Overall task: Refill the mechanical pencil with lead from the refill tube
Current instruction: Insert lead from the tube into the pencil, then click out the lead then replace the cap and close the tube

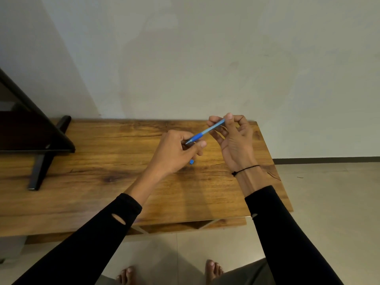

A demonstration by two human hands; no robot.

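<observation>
A dark stand (44,159) sits on the far left of the wooden table (98,171), well apart from the hands, and a small blue cap (191,161) lies on the table just below the left hand (174,153). The pencil (205,131) is held above the table between both hands, tilted up to the right: light blue barrel, darker blue sleeve near the tip. The left grip pinches the tip end; the right hand (236,140) pinches the far end.
</observation>
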